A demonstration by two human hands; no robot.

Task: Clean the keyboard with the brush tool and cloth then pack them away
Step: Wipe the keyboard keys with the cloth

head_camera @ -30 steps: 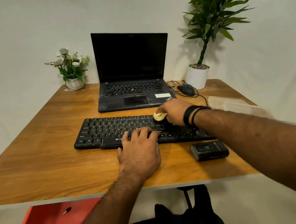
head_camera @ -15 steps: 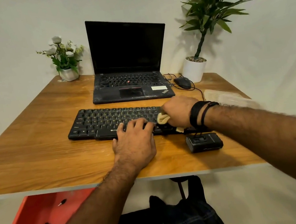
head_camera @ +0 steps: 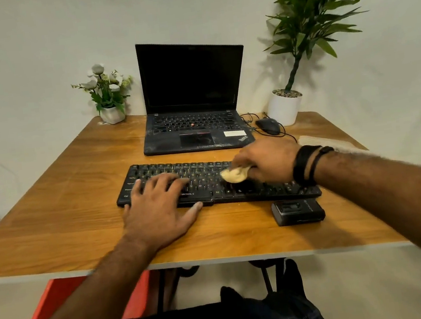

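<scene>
Fingers of right hand [head_camera: 268, 162] pinch cloth [head_camera: 234, 175] on keyboard [head_camera: 207, 183].

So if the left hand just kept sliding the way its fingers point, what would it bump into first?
Probably the yellow cloth bunched in the right hand: the left hand lies flat on the keyboard, fingers aimed right and slightly away.

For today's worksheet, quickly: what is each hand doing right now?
Left hand: open, resting flat on the keyboard.
Right hand: gripping the yellow cloth.
</scene>
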